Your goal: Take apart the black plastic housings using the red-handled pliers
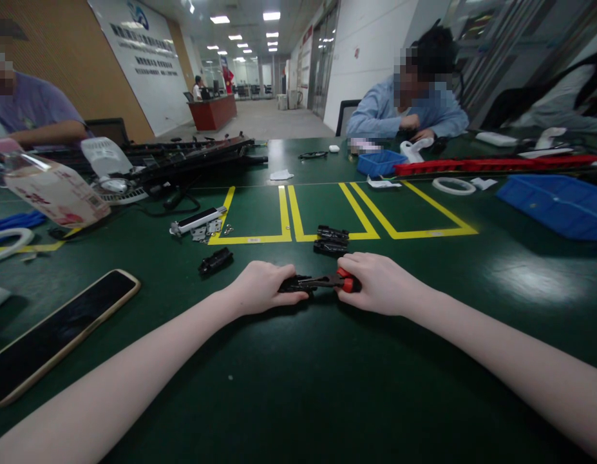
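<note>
My left hand is closed on a small black plastic part, pinched between thumb and fingers. Red-handled pliers are gripped in my right hand, their jaws pointing left and meeting the part; whether they bite on it I cannot tell. Just beyond my hands lie two similar black parts, one behind the other. Another black part rests to the left of them. Farther left is a white and black bar-shaped piece beside a little heap of metal plates.
Yellow tape outlines mark the green table. A phone lies at left, near a tilted bottle. Long black assemblies lie behind it. Blue bins and a red strip are at right. Co-workers sit across the table.
</note>
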`<move>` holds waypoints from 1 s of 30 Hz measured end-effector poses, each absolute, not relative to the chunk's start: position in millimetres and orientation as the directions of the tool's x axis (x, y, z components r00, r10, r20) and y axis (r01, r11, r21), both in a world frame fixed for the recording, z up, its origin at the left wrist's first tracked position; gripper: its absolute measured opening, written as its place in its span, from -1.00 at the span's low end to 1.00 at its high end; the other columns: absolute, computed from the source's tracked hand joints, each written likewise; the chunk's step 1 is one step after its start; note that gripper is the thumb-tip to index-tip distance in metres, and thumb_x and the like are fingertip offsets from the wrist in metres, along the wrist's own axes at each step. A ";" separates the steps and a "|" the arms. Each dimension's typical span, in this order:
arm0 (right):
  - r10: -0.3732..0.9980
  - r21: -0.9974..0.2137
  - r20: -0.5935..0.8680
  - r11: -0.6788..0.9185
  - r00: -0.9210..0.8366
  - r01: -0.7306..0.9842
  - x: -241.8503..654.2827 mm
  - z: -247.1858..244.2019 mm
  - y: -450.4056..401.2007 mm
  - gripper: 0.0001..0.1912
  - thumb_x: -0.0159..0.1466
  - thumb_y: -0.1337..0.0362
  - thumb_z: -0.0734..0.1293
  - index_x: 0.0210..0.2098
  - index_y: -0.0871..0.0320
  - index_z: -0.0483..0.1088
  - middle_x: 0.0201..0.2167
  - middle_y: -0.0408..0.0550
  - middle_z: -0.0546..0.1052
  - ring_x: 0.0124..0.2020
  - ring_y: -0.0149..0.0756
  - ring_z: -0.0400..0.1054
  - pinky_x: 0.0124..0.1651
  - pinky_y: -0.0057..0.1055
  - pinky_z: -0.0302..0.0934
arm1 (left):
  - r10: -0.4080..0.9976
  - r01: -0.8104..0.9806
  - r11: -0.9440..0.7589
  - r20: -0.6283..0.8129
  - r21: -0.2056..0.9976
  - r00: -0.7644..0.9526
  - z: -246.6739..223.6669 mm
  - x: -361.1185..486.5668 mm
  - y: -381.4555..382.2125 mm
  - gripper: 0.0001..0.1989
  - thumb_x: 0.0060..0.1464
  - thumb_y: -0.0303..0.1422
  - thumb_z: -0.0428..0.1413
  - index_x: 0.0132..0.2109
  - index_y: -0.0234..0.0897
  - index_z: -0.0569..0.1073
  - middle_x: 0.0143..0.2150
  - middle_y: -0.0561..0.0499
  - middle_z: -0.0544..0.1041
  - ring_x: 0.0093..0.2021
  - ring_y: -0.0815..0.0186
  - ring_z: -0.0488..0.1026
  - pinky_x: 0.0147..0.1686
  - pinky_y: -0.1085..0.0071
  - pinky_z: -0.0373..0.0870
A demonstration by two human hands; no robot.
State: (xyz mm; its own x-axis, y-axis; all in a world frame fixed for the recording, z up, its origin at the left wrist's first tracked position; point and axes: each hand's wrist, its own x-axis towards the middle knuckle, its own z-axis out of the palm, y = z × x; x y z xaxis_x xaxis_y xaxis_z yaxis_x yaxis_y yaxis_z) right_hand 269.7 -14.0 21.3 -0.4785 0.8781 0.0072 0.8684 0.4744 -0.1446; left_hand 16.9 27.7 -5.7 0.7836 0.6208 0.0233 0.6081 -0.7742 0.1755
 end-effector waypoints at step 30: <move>0.887 -0.156 -0.019 0.453 -0.461 0.878 270.1 21.3 -13.2 -0.76 0.20 0.07 0.30 -0.38 0.11 0.29 -0.32 0.01 0.50 -0.34 -0.21 0.35 -0.29 -0.31 0.18 | 0.629 0.613 -0.760 0.006 0.216 0.777 -5.5 16.5 30.4 -0.57 0.30 0.04 -0.01 -0.21 -0.25 0.42 -0.40 0.02 0.55 -0.46 0.28 0.46 -0.47 0.46 0.11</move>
State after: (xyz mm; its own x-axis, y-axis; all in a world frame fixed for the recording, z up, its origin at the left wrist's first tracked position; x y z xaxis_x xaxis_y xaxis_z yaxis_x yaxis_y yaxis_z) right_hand 270.1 -13.2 21.3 -0.4609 0.8873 -0.0189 0.8779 0.4527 -0.1562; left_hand 16.5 30.4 -5.5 0.7774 0.6290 0.0057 0.6132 -0.7598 0.2159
